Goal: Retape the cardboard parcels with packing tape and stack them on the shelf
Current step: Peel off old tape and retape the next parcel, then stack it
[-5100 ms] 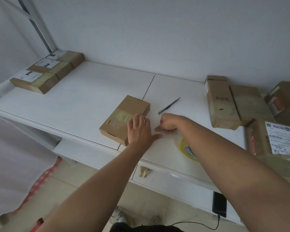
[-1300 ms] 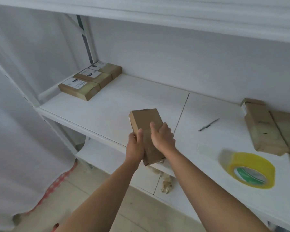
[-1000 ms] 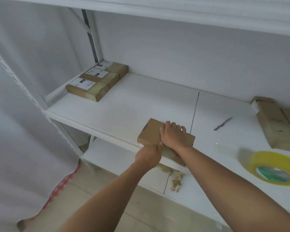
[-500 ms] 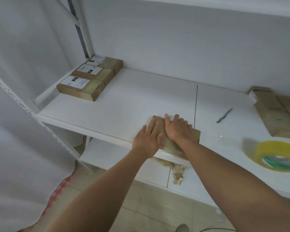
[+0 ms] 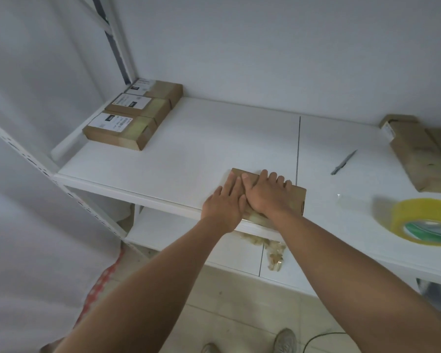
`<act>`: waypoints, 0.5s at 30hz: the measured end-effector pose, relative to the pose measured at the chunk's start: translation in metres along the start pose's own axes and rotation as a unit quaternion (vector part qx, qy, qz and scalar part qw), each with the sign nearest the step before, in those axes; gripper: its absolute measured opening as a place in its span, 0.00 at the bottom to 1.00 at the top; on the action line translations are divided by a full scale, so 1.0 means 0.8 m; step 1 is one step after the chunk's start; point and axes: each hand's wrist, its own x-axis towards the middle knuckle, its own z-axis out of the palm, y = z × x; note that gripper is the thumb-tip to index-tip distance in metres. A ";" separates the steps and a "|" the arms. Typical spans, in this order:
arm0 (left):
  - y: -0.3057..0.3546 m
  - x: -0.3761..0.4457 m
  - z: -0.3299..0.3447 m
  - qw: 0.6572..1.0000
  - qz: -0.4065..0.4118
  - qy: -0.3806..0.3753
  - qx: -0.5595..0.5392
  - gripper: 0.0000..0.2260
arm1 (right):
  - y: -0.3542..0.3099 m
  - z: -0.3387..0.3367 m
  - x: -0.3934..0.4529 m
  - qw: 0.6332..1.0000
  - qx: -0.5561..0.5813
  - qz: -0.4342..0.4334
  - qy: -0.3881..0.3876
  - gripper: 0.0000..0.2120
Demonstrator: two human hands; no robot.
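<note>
Parcel (image 5: 297, 197) flat at shelf (image 5: 189, 159) front edge. Left hand (image 5: 223, 206) and right hand (image 5: 265, 197) side by side, fingers straight, pressing top, likely smoothing tape. Tape roll (image 5: 425, 220) right, finished parcels (image 5: 135, 115) far left.

Both hands cover most of the cardboard parcel (image 5: 297, 197), so its top face and any tape on it are hidden; the left hand (image 5: 223, 208) and right hand (image 5: 264, 198) overlap at the thumbs. The tape roll (image 5: 418, 220) is cut by the right edge (its loose end is blurred). Parcels at right (image 5: 418, 154) run out of frame. Label print on the three far parcels (image 5: 127, 123) is too small to read.
</note>
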 end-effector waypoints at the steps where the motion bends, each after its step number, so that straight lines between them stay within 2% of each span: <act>1: 0.000 -0.001 0.000 1.000 0.004 0.000 0.000 0.26 | 0.002 -0.002 0.003 1.000 -0.006 -0.009 -0.005 0.40; 5: 0.000 -0.001 0.000 1.000 0.003 -0.001 0.008 0.26 | 0.007 -0.004 0.012 0.999 -0.009 -0.039 -0.012 0.39; 8: 0.001 -0.002 -0.002 1.000 0.001 0.001 0.010 0.26 | 0.007 -0.009 0.012 1.000 0.008 -0.027 -0.013 0.37; 15: 0.002 -0.006 -0.005 1.000 -0.001 -0.003 0.019 0.26 | 0.011 -0.015 0.031 0.999 0.004 -0.045 -0.023 0.40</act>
